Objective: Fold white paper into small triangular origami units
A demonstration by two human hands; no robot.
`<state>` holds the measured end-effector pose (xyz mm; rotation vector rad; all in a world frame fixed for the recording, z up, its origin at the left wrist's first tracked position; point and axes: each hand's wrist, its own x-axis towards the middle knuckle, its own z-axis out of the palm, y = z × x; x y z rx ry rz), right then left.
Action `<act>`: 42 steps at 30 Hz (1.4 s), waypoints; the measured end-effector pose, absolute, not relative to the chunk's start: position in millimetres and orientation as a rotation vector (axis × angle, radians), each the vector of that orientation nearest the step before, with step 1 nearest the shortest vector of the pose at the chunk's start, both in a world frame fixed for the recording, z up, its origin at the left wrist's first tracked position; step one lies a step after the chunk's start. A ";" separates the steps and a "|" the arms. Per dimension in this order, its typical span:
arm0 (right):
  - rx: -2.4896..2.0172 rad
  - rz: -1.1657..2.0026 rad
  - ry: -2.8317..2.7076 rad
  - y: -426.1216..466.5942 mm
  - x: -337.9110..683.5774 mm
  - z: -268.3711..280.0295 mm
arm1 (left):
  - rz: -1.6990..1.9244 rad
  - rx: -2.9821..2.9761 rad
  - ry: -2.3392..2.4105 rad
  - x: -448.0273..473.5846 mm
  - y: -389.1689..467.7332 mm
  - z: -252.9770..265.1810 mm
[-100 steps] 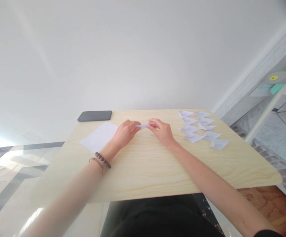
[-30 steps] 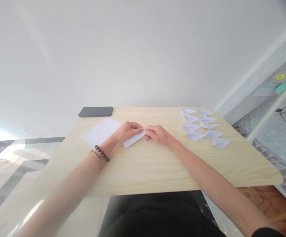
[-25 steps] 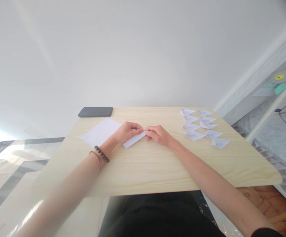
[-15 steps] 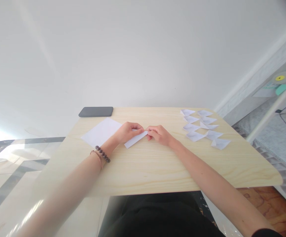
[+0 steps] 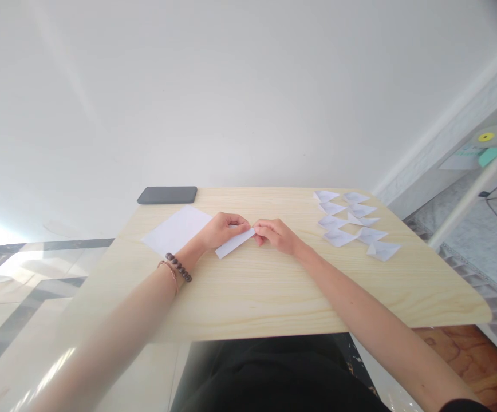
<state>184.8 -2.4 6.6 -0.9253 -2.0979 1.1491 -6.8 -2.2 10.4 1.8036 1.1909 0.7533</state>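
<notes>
A narrow folded strip of white paper (image 5: 233,244) is held between my two hands over the middle of the table. My left hand (image 5: 223,230) pinches its upper edge, thumb in front. At the strip's right end, my right hand (image 5: 274,234) grips the tip between thumb and fingers, the fingertips of both hands nearly touching. Part of the strip is hidden behind the fingers. Flat white paper (image 5: 180,226) lies on the table just left of my left hand, partly covered by the wrist, which wears a dark beaded bracelet.
Several folded white paper pieces (image 5: 335,222) lie in two columns at the right of the wooden table (image 5: 248,303). A dark grey phone (image 5: 168,195) rests at the back left corner. A white wall (image 5: 248,103) rises behind the table's far edge.
Almost nothing differs. My right fingers have shifted very slightly at the strip's end; both hands keep their pinch on the paper.
</notes>
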 end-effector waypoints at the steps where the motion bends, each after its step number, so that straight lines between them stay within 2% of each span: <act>1: -0.946 1.105 -2.105 -2.5 184.0 6.0 | 0.748 1.808 1.194 -6.6 -2.3 10.3; 5: -0.969 1.037 -2.136 -2.2 183.0 4.1 | 0.734 1.829 1.188 -6.3 -2.0 10.5; 14: -0.935 1.186 -2.136 -1.8 186.6 6.8 | 0.729 1.844 1.158 -6.8 -2.8 12.4; 23: -0.973 1.054 -2.161 0.3 187.7 6.0 | 0.768 1.802 1.203 -5.5 -1.7 8.5; 29: -1.127 0.719 -2.070 7.8 190.7 1.7 | 0.901 1.818 1.188 -2.2 1.4 4.8; 34: -1.231 0.584 -1.948 14.0 193.6 -1.6 | 0.996 1.700 1.123 -3.9 7.3 -1.4; 42: -1.003 0.578 -1.982 7.7 185.6 1.1 | 1.014 1.850 1.280 -4.2 6.7 -0.2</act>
